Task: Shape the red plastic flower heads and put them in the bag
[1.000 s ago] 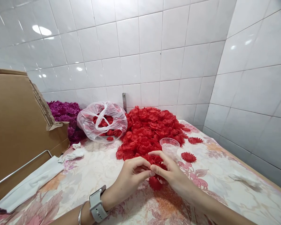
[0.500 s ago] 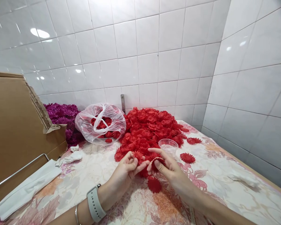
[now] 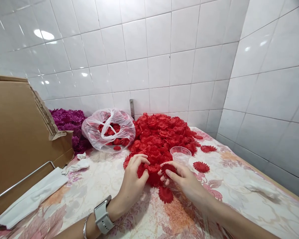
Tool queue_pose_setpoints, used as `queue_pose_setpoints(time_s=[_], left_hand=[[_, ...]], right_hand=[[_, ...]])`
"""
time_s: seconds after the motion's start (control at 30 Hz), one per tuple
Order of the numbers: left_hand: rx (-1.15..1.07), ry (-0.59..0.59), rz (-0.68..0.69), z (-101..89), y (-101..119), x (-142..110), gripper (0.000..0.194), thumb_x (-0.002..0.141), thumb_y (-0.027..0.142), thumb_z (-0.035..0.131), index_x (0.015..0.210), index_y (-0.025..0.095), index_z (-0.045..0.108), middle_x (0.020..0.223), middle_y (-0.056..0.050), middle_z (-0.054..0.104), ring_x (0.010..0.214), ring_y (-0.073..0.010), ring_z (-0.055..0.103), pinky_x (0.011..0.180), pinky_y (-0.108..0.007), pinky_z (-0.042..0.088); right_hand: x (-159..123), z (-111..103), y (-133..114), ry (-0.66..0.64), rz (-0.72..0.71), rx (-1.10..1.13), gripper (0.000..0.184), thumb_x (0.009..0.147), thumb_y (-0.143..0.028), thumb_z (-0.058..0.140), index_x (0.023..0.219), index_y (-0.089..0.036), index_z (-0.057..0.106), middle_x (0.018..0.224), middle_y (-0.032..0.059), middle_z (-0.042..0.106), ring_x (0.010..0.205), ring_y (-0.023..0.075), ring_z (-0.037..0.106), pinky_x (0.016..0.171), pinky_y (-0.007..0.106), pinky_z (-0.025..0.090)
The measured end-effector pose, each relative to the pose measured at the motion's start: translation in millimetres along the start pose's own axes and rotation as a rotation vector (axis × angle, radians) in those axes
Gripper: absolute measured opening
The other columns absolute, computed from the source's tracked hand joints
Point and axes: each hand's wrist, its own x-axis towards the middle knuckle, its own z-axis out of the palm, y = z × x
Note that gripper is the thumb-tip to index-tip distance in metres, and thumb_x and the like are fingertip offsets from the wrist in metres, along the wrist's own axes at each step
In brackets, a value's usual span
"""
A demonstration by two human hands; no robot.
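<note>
A dark red artificial flower head [image 3: 167, 168] is pinched between the thumb and fingers of my right hand [image 3: 180, 176]. My left hand [image 3: 134, 174] is at the near edge of the heap of red flower heads [image 3: 161, 132], thumb and fingers apart in a curve. A few red petals show behind its fingers, and I see nothing gripped there. On the cloth just below and between my hands lies a single red flower head [image 3: 165, 194]. Close behind my right hand stands a clear plastic cup [image 3: 180, 153].
Left of the heap sits a translucent plastic bag [image 3: 89, 132] holding red flower heads. Purple flowers [image 3: 67, 124] are piled beside a cardboard box [image 3: 17, 119]. Two loose red flower heads lie right of the cup. Tiled walls bound the flower-patterned tablecloth [image 3: 94, 186]; crumpled tissue [image 3: 79, 165] lies left.
My left hand has let go of the red flower it pinched and moved onto the near edge of the heap. My right hand still holds its flower, now turned more face-on.
</note>
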Motion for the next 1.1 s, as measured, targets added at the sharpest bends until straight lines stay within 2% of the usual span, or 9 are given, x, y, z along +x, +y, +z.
queue_pose_setpoints(time_s=[0.13,0.27,0.4,0.53,0.67,0.83,0.97,1.1], left_hand=[[-0.006,-0.028,-0.005,1.0,0,-1,0.018,0.071,0.005,0.045,0.078,0.020,0.052,0.102,-0.005,0.057,0.101,-0.0202,0.050,0.090,-0.035,0.035],[-0.014,-0.034,-0.007,1.7,-1,-1,0.018,0.071,0.005,0.045,0.077,0.020,0.052,0.101,-0.004,0.058,0.100,-0.0203,0.051,0.089,-0.034,0.036],[-0.023,-0.060,-0.015,1.4,1,-3,0.017,0.073,0.005,0.046,0.078,0.020,0.053,0.100,-0.005,0.058,0.099,-0.0198,0.052,0.088,-0.033,0.036],[-0.038,-0.090,-0.013,0.9,4,-4,0.011,0.077,0.010,0.048,0.080,0.020,0.053,0.100,-0.004,0.058,0.098,-0.0191,0.052,0.086,-0.031,0.037],[-0.042,-0.117,0.008,1.6,6,-5,0.010,0.078,0.011,0.049,0.081,0.019,0.054,0.099,-0.004,0.058,0.097,-0.0186,0.052,0.086,-0.030,0.037],[-0.047,-0.197,0.014,2.2,11,-8,0.007,0.082,0.015,0.049,0.083,0.019,0.055,0.097,-0.004,0.057,0.095,-0.0176,0.052,0.085,-0.029,0.038],[-0.112,-0.253,-0.054,1.4,15,-9,0.008,0.083,0.025,0.052,0.086,0.018,0.057,0.090,-0.003,0.061,0.086,-0.0168,0.056,0.078,-0.028,0.042],[-0.272,-0.321,-0.160,1.6,16,-9,0.013,0.081,0.029,0.056,0.084,0.017,0.057,0.081,-0.001,0.063,0.075,-0.0147,0.058,0.068,-0.024,0.045]], right_hand=[[-1,0,-3,0.006,0.016,0.024,0.020,0.069,-0.034,0.063,0.080,-0.017,0.060,0.065,-0.0019,0.059,0.058,0.0128,0.055,0.060,0.027,0.045],[-2,0,-5,0.019,0.041,0.055,0.025,0.066,-0.037,0.066,0.083,-0.018,0.062,0.070,-0.0010,0.061,0.061,0.0137,0.059,0.062,0.029,0.048],[-3,1,-6,-0.009,0.045,0.063,0.026,0.065,-0.040,0.068,0.077,-0.017,0.064,0.072,0.0010,0.064,0.064,0.0150,0.062,0.064,0.029,0.050],[-3,3,-3,-0.048,0.059,0.076,0.032,0.066,-0.045,0.066,0.081,-0.017,0.063,0.075,0.0028,0.066,0.069,0.0175,0.065,0.059,0.028,0.051],[-3,4,-1,-0.068,0.081,0.049,0.036,0.067,-0.051,0.062,0.069,-0.015,0.059,0.062,0.0024,0.064,0.054,0.0150,0.063,0.048,0.025,0.048],[-7,6,-6,-0.088,0.114,-0.005,0.037,0.074,-0.050,0.056,0.062,-0.014,0.054,0.051,0.0009,0.061,0.041,0.0122,0.058,0.038,0.021,0.040],[-11,6,-7,-0.085,0.118,-0.162,0.038,0.080,-0.047,0.048,0.058,-0.016,0.050,0.045,-0.0020,0.055,0.038,0.0094,0.049,0.035,0.018,0.030],[-12,5,-9,-0.027,-0.081,-0.560,0.036,0.082,-0.034,0.044,0.051,-0.019,0.038,0.044,-0.0060,0.041,0.043,0.0078,0.038,0.041,0.019,0.026]])
